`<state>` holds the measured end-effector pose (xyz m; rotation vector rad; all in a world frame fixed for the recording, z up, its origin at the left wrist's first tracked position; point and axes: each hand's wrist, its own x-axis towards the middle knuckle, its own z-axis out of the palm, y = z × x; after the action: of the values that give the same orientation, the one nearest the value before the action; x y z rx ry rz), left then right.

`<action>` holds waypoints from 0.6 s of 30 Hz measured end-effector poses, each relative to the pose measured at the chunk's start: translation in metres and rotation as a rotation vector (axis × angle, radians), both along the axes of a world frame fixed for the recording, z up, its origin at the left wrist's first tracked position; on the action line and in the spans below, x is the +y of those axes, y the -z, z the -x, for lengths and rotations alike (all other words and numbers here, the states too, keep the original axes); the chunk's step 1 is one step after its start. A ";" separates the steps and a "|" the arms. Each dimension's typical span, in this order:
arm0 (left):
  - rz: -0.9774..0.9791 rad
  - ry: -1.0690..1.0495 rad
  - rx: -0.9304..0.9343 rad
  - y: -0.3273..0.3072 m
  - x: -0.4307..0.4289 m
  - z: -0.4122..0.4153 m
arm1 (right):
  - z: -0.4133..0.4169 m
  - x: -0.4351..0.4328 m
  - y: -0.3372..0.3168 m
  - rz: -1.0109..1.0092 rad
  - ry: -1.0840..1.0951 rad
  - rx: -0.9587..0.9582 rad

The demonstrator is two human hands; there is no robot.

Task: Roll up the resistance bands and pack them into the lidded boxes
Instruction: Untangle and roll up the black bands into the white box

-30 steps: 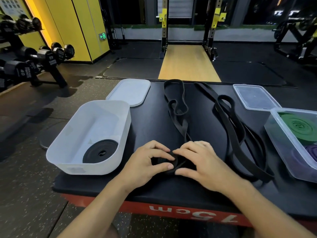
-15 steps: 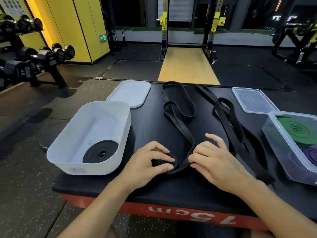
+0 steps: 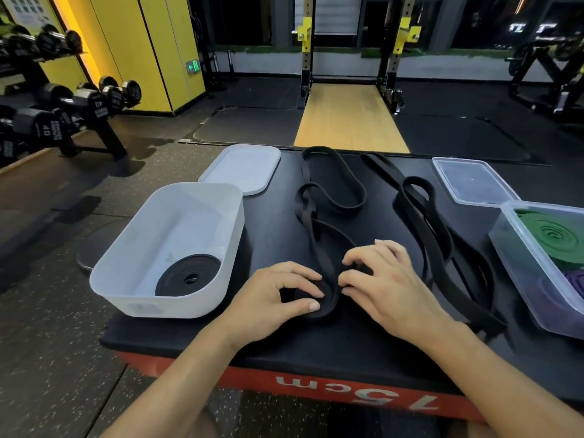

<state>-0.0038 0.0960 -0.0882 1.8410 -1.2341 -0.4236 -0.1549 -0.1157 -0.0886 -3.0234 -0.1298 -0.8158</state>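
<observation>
— Where is the black band (image 3: pixel 327 306) to be found?

— It is laid on the black platform (image 3: pixel 221 339), near the front edge. Its near end is wound into a small coil, and the rest is trailed in loose loops toward the far edge.

— How is it gripped?

— The coil is pinched between the thumb and curled fingers of the left hand (image 3: pixel 271 298). The strand just beside the coil is nipped by the curled fingertips and thumb of the right hand (image 3: pixel 388 279). The two hands are set close together.

— And what is seen around it?

— To the right, a second black band (image 3: pixel 442 241) is spread out unrolled, crossing over itself. At the left corner a white box (image 3: pixel 142 245) is stood open, with a rolled black band (image 3: pixel 188 275) laid flat against its front wall. A white lid (image 3: pixel 243 167) is laid just behind that box. At the right edge a clear box (image 3: pixel 518 257) is seen, with a green roll (image 3: pixel 556 238) and a purple roll (image 3: pixel 572 282) held in it, and a clear lid (image 3: pixel 471 181) is placed just behind. "75cm" is printed on the platform's red side.
</observation>
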 end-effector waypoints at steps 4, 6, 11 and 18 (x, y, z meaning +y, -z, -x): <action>0.003 0.023 0.004 0.000 0.001 0.001 | -0.006 0.014 -0.005 -0.090 0.000 -0.003; 0.012 0.047 -0.006 0.000 0.002 0.003 | -0.004 0.020 0.001 -0.113 -0.066 0.026; 0.030 0.039 -0.015 -0.002 0.002 0.005 | 0.003 0.019 0.008 -0.131 -0.075 0.066; 0.033 0.011 -0.012 -0.001 0.002 0.004 | 0.018 0.006 0.006 -0.177 -0.036 0.165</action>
<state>-0.0077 0.0978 -0.0870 1.8114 -1.2527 -0.3968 -0.1732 -0.1094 -0.0947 -2.8960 -0.1038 -0.5408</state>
